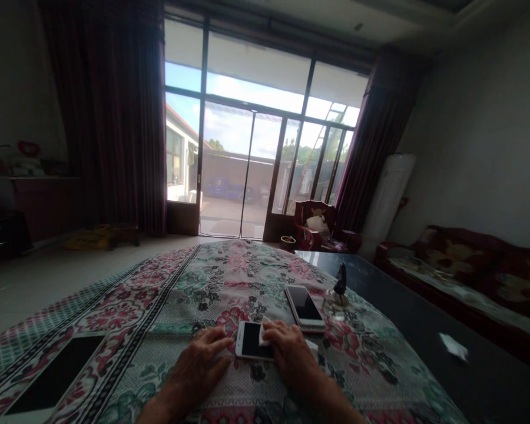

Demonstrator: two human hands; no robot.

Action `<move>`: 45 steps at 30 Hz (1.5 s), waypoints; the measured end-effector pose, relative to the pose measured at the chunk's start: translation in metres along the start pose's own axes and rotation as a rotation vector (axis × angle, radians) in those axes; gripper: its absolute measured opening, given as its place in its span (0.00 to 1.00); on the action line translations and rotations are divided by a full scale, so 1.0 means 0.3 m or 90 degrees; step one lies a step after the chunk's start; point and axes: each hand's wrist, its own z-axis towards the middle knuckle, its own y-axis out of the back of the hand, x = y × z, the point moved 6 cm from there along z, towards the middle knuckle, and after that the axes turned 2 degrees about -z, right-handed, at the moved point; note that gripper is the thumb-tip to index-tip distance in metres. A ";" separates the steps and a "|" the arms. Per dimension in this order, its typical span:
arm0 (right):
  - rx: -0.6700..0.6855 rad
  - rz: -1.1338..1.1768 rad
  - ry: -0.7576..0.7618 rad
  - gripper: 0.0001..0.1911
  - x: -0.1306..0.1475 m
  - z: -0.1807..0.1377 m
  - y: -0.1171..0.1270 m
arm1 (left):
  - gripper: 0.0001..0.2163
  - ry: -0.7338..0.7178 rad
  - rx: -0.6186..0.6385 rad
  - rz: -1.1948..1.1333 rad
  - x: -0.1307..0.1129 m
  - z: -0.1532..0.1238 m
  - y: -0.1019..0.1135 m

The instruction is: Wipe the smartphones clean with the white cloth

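A small white-framed phone (251, 341) lies face up on a floral cloth (229, 277). My left hand (199, 368) rests flat beside its left edge, fingertips touching the frame. My right hand (291, 352) covers the phone's right end and presses a small white pad (264, 331) onto the dark screen. A second, larger phone (304, 307) lies just beyond my right hand, face up. A big tablet (53, 380) with a dark screen lies at the near left of the cloth.
A small glass bottle with a dark top (338, 291) stands right of the larger phone. A dark glossy table (424, 330) with a white scrap (454, 346) runs along the right. A sofa (468, 277) and chair (315, 227) stand beyond, before glass doors.
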 end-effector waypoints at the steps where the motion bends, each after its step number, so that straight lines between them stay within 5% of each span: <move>1: 0.000 -0.008 -0.021 0.17 -0.012 -0.013 0.001 | 0.13 -0.007 0.012 0.003 -0.009 0.001 -0.002; 7: -0.015 -0.019 -0.057 0.20 -0.014 -0.032 -0.021 | 0.14 -0.051 0.048 -0.021 -0.046 0.000 -0.020; 17: 0.011 0.013 -0.020 0.15 0.121 0.058 -0.060 | 0.09 0.016 -0.034 -0.061 0.018 0.005 0.043; 26: 0.042 0.049 -0.025 0.15 0.177 0.121 -0.133 | 0.14 -0.011 0.007 -0.039 0.035 -0.002 0.024; 38: -0.027 -0.101 -0.169 0.23 -0.033 -0.020 -0.016 | 0.11 0.030 -0.006 -0.030 0.071 -0.005 0.006; 45: -0.026 -0.053 -0.111 0.20 0.126 0.063 -0.111 | 0.10 0.021 -0.038 -0.050 0.072 -0.012 0.010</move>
